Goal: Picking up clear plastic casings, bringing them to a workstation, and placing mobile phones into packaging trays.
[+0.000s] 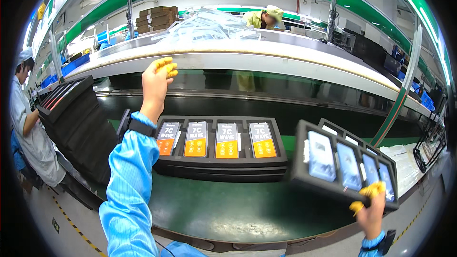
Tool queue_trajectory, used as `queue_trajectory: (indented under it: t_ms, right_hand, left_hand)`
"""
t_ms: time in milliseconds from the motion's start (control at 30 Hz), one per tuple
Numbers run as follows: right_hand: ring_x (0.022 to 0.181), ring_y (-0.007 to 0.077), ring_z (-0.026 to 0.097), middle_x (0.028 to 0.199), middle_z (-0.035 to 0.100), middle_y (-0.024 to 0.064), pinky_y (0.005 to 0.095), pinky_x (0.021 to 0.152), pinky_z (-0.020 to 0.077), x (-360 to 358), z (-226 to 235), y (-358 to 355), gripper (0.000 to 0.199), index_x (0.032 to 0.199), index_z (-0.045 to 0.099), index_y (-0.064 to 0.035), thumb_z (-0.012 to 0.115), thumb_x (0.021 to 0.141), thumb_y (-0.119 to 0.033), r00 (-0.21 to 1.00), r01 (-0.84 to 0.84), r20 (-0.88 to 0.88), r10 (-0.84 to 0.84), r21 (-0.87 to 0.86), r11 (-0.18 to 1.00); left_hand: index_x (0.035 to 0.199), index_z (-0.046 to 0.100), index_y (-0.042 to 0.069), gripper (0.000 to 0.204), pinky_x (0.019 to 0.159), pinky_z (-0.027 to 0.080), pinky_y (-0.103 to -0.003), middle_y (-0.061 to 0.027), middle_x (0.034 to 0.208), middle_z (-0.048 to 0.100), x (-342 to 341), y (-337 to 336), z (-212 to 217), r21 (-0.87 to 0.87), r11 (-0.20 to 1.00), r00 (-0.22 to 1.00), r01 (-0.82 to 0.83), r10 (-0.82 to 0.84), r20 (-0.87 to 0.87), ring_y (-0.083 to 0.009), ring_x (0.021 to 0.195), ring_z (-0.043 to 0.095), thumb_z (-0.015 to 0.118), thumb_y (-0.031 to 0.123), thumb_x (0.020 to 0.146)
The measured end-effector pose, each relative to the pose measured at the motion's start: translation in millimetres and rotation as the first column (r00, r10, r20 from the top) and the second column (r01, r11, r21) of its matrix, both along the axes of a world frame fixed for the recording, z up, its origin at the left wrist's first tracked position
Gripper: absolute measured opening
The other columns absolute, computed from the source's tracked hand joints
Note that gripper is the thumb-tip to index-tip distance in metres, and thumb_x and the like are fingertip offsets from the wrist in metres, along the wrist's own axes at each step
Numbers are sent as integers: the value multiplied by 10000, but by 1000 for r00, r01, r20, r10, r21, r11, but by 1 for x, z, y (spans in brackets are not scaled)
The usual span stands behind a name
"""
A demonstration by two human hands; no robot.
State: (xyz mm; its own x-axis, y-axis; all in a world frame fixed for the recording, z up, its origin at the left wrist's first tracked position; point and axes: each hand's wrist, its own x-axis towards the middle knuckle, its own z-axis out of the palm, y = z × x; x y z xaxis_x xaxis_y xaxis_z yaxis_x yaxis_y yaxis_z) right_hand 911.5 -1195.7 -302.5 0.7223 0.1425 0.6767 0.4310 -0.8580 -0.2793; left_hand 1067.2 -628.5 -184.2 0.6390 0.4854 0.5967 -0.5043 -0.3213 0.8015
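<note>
The black tray (299,164) in my right hand (370,212) was a flat moulded carrier with a row of pockets, and it hung tilted in the air over the right end of the green surface (238,209), apart from it. I judged it light and fairly stiff, but thin enough to flex when it was held by one edge only. The safest place to take it looked to be the rim, never the pockets. My right fingers (366,195), in yellow finger covers, were closed on its near rim. The phones (322,156) in its pockets were pale blue and glossy; I judged them fragile and slippery, ready to slide out at such a tilt. A second black tray (281,154) lay flat on the surface, on top of another one, with four phones with orange labels (227,141). My left hand (156,83) was raised above that tray, holding nothing, its fingers loosely curled together.
</note>
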Motion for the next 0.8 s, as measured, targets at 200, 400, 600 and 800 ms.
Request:
queue_trajectory:
  t_ms: [200,400,600,800]
  right_hand:
    - [886,321,557,932,583,92,458,786,455,-78,-20,73,344,985,657,-115,720,649,-73,937,-343,-109,331,-121,931]
    - [862,321,556,909,588,85,435,743,457,-101,-54,145,328,941,656,-95,696,622,-34,828,-543,-194,526,-44,838]
    - [887,319,548,956,580,81,408,758,443,-80,-110,223,300,977,678,-93,771,693,-128,776,-540,-331,538,94,837]
    - [956,302,569,1067,606,64,417,792,448,-70,-144,247,322,1054,703,-142,764,745,-211,851,-446,-288,439,43,894]
  left_hand:
    - [1177,622,67,271,672,516,-234,-51,997,706,0,-29,-22,28,980,979,197,-194,-67,-118,824,672,509,70,930]
    - [1065,663,-48,235,839,524,-292,-104,962,701,-90,-65,-103,424,885,973,192,-115,-201,-160,918,662,647,44,850]
    - [1047,672,-25,246,696,547,-286,-148,940,718,-49,-1,-56,470,875,992,-120,83,99,-208,799,710,651,-9,802]
    - [1046,672,59,306,739,519,-425,-145,963,696,18,15,31,638,613,875,-466,427,230,-346,859,671,695,272,827]
